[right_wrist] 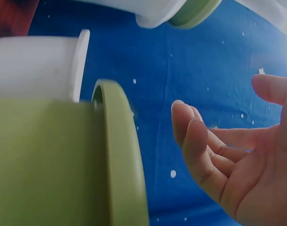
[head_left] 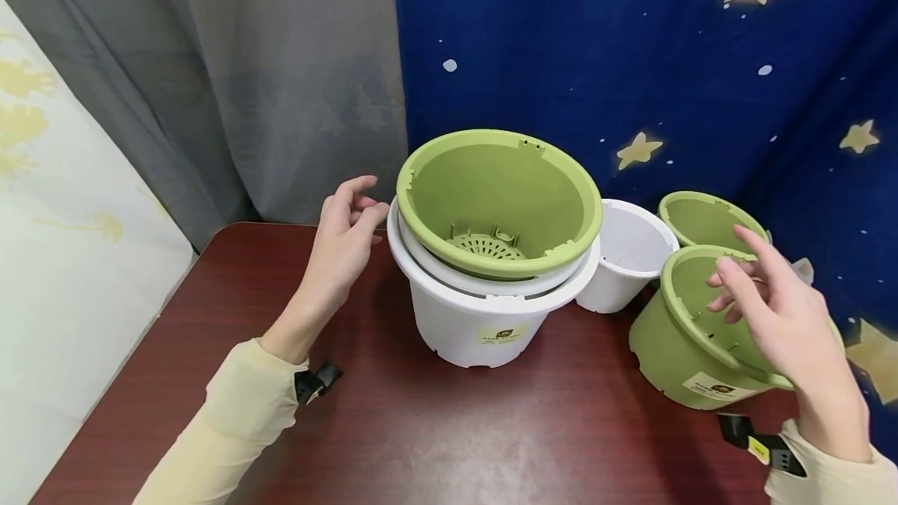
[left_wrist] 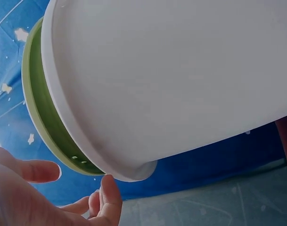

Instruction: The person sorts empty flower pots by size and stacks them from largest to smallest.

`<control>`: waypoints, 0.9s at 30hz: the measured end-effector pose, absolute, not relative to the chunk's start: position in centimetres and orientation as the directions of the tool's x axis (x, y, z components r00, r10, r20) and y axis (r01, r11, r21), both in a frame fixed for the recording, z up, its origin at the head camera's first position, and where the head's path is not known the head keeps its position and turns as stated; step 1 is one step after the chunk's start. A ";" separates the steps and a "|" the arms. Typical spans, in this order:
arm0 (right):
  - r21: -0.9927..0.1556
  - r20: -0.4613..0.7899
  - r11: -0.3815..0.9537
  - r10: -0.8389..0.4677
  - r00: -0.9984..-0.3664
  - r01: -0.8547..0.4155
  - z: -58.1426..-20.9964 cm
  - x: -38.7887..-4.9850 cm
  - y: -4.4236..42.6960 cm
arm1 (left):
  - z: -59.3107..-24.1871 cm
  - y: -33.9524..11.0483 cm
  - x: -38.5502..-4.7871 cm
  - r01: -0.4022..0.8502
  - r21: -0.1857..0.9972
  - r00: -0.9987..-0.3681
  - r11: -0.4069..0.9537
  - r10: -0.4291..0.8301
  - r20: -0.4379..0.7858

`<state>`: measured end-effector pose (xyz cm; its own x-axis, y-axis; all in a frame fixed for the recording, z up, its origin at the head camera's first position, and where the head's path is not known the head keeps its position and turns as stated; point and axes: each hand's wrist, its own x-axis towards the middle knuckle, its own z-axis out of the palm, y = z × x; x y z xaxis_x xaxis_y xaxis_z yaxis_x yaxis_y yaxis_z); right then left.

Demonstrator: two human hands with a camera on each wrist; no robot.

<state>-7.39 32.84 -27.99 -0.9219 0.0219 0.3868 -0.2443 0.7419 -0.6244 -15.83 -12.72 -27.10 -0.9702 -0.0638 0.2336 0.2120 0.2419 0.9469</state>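
A starry curtain [head_left: 533,45] backs your bench's [head_left: 449,435] far edge; nested plastic flowerpots [head_left: 494,252] separate your left hand [head_left: 345,236] and right hand [head_left: 786,314], both released.

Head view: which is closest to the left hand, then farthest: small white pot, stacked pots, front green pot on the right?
1. Stacked pots, just right of the left hand.
2. Small white pot, right of those.
3. Front green pot, farther right.

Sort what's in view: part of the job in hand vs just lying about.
Likely in the job: stacked green pot; white pots under it, near left hand; front green pot, near right hand.

Likely just about: small white pot, rear green pot (both possibly involved); starry curtain; gray curtain.
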 end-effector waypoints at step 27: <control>-0.722 0.519 0.644 0.260 -0.814 -0.254 -30.0 -4.4 39.7 | -29.6 -12.1 -16.4 0.153 0.972 -0.985 0.176 -0.050 0.164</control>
<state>-4.35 39.74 -29.99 -0.8142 0.2603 0.5190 -0.2541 0.6439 -0.7216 -16.36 -12.08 -29.56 -0.9852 -0.0502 0.1637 0.1525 0.1763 0.9724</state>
